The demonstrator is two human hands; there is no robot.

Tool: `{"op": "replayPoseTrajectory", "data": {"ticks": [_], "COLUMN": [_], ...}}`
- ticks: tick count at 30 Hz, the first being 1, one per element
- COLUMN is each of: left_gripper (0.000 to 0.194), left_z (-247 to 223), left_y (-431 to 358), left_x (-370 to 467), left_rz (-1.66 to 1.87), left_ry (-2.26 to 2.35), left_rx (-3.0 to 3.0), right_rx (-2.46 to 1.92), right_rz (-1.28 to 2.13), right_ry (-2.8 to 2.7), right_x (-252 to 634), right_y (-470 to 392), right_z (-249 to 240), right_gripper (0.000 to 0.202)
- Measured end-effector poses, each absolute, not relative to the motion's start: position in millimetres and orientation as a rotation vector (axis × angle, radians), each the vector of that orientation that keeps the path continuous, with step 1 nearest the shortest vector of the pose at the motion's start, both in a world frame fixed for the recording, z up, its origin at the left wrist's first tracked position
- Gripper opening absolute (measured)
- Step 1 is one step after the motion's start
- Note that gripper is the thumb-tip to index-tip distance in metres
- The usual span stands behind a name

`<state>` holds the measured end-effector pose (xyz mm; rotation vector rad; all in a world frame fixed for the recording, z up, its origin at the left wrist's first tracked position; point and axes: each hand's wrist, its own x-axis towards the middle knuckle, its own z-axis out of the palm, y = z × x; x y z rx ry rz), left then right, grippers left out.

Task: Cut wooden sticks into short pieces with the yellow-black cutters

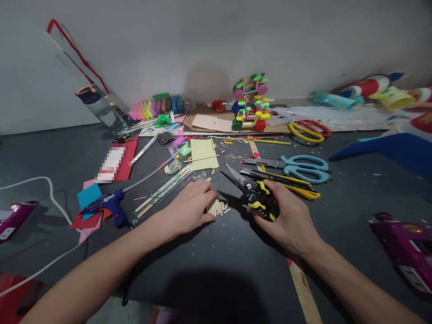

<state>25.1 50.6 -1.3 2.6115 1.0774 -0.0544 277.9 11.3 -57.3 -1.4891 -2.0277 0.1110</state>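
My left hand [189, 204] rests on the dark table with its fingers curled around a small pile of short cut wooden sticks [218, 207]. Thumb and forefinger press on either side of the pile, and the palm hides part of it. In my right hand [292, 216] are black-and-yellow cutting shears [249, 185], gripped by the handles. The shears' blades stand apart and point up and left, with nothing between them. Just behind the pile lies a yellow paper square [204, 154] with a thin stick across it. Wrapped chopsticks [162, 191] lie beyond my left hand.
Light-blue scissors [305, 168] and a yellow box cutter [286, 180] lie beyond my right hand. A blue glue gun [116, 207] with its cord sits at left. Behind stand a water bottle [104, 110], clay packs [157, 107] and a colourful wheeled model [251, 103].
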Motion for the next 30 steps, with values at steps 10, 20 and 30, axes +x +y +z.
{"op": "replayPoseTrajectory", "data": {"ticks": [10, 20, 30], "left_gripper": [0.036, 0.042, 0.042], "left_z": [-0.2, -1.4, -3.4], "left_y": [53.0, 54.0, 51.7], "left_x": [18.2, 19.8, 23.4], "left_rz": [-0.077, -0.083, -0.068], "left_ry": [1.080, 1.071, 1.129], "left_rx": [2.622, 2.648, 2.664], "right_rx": [-1.475, -1.450, -1.429], "right_rz": [0.105, 0.055, 0.024], "right_ry": [-2.039, -2.066, -2.072], "right_x": [277.4, 279.0, 280.3], "right_y": [12.4, 12.7, 14.4], "right_z": [-57.7, -58.5, -61.8], "right_gripper": [0.046, 0.046, 0.045]}}
